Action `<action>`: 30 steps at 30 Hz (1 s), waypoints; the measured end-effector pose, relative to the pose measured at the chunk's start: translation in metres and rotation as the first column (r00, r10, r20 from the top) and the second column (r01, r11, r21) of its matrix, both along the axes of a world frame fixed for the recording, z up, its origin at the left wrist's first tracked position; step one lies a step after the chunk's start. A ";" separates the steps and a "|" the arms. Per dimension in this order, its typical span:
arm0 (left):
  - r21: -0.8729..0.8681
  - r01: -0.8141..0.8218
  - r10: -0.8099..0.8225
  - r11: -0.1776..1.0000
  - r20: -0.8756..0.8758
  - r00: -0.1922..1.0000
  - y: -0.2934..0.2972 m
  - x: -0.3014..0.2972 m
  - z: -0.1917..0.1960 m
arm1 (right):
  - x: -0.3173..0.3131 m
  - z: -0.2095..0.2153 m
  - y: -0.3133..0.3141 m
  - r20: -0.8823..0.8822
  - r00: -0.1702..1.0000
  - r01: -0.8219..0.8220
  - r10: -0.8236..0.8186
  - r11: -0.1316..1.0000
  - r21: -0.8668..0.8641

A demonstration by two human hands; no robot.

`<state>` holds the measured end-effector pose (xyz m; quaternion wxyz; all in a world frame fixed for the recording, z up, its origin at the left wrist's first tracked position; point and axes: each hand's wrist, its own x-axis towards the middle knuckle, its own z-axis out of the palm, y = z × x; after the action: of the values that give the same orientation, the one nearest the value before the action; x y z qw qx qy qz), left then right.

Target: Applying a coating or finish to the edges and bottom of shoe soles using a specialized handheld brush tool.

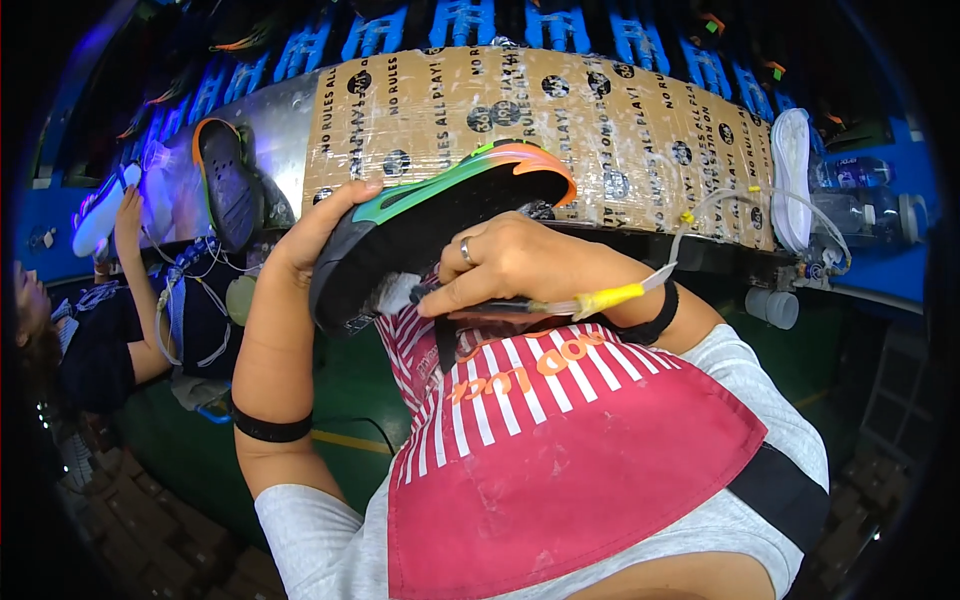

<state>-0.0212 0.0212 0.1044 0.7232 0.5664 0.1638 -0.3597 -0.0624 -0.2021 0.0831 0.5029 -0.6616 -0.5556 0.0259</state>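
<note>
My left hand (318, 232) grips a black shoe (425, 235) with a green-to-orange edge by its heel end, thumb on the upper rim. The shoe is tilted above the front of the bench, its dark hollow side partly facing me. My right hand (510, 260) is closed around a brush (397, 294) with pale bristles, which touch or lie very close to the inside of the shoe's heel. A clear tube with a yellow band (612, 297) runs from the brush handle past my right wrist. My fingers hide much of the handle.
Worn printed cardboard (540, 110) covers the bench. A similar dark shoe (235, 195) stands at left, a white sole (790, 180) at right beside clear bottles (870, 210). A co-worker's hand (130, 215) touches a white sole (98, 215). Blue racks (460, 22) line the back.
</note>
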 end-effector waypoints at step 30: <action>-0.502 -0.175 0.211 0.847 0.016 0.977 -0.024 -0.049 -0.038 | 0.020 -0.019 -0.012 -0.690 0.665 0.347 -0.288 0.936 -0.057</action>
<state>-0.0707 -0.0026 0.0660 0.8824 0.3538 0.0961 -0.2951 -0.0420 -0.2146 0.0641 0.6951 -0.6701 -0.2059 0.1593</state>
